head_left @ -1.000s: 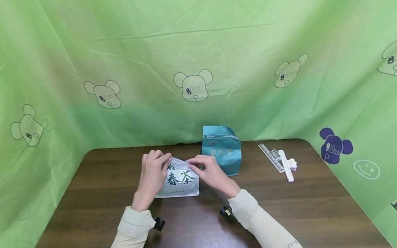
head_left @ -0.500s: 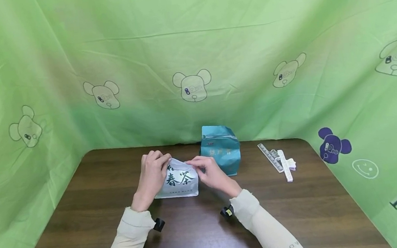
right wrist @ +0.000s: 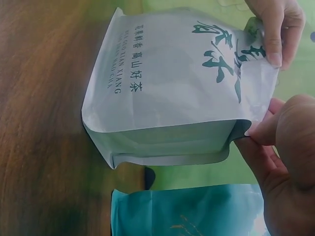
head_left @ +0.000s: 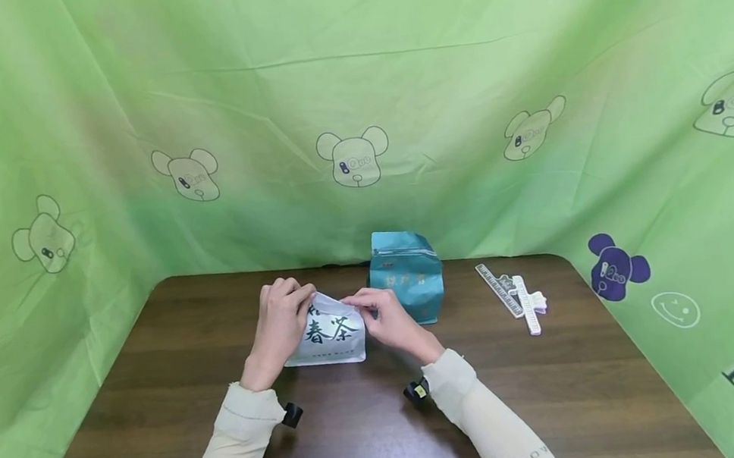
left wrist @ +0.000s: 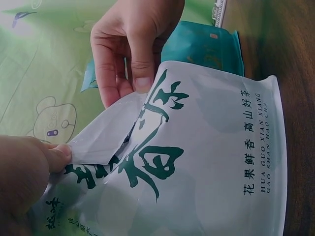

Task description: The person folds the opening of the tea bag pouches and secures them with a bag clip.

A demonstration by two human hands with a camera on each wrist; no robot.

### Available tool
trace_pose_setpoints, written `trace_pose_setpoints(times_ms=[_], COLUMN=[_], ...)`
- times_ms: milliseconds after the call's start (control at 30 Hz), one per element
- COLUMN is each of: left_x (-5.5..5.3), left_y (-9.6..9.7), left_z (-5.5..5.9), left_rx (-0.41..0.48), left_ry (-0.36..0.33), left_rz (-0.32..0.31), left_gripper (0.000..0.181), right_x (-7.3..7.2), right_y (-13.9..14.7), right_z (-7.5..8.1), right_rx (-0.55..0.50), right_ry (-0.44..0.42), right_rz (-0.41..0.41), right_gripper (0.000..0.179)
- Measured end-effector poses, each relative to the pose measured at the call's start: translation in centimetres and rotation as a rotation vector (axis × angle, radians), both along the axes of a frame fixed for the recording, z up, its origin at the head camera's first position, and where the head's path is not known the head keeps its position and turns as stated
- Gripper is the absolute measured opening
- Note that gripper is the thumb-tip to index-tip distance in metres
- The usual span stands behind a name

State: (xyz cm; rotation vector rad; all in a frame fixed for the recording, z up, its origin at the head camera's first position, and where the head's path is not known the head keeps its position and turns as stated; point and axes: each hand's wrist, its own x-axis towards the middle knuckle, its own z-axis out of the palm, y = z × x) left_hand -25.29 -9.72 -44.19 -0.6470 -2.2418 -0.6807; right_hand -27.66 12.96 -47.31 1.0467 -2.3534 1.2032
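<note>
A white tea bag (head_left: 334, 344) with dark green characters stands on the table between my hands. Its top is folded down over the front at a slant, as the left wrist view shows on the white tea bag (left wrist: 216, 137). With thumb and fingers my left hand (head_left: 277, 324) pinches one end of the fold. My right hand (head_left: 388, 316) pinches the other end, thumb on the front. In the right wrist view the side gusset of the tea bag (right wrist: 172, 142) bulges. Just behind my right hand stands a teal bag (head_left: 414, 277), partly covered by that hand.
Several pale ruler-like clips (head_left: 516, 298) lie overlapping at the right of the wooden table (head_left: 175, 405). A green printed cloth (head_left: 257, 120) hangs behind and along both sides. The teal bag is close to the back edge.
Both hands keep their pinch on the white tea bag's top. The fold has shifted slightly near the right fingertips; otherwise the whole view has drifted a little.
</note>
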Motion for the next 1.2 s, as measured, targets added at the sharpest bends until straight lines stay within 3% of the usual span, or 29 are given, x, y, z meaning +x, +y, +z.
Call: trace_pose_setpoints(times_ms=[400,567,667,833,1000,1100,1200], left_x=[-0.2,-0.1,-0.1,-0.1,-0.2,-0.2,-0.2], left_y=[-0.1,-0.2,-0.3,-0.4,-0.3,-0.2,-0.1], left_z=[0.1,0.0,-0.1,0.0,0.1,0.1,0.1], left_rx=[0.018,0.018,0.023,0.037,0.033,0.033,0.031], left_ry=[0.026,0.011,-0.003,0.004,0.009,0.004,0.002], left_rz=[-0.017,-0.016,-0.013,-0.013,-0.018,-0.021,-0.02], left_gripper=[0.006,0.006,0.007,0.008,0.008,0.008,0.008], right_x=[0.2,0.3,0.0,-0.6,-1.0,-1.5,-1.9], right_y=[0.4,1.9,3.9,8.3,12.6,15.2,17.5], right_z=[0.1,0.9,2.3,4.7,5.5,4.7,3.7], right_rx=[-0.003,-0.052,-0.166,-0.326,-0.363,-0.329,-0.273], right_ry=[0.001,0.171,0.313,0.445,0.409,0.334,0.205], right_rz=[0.019,0.015,-0.009,-0.142,-0.302,-0.405,-0.515], right_gripper=[0.031,0.031,0.031,0.033,0.029,0.027,0.026])
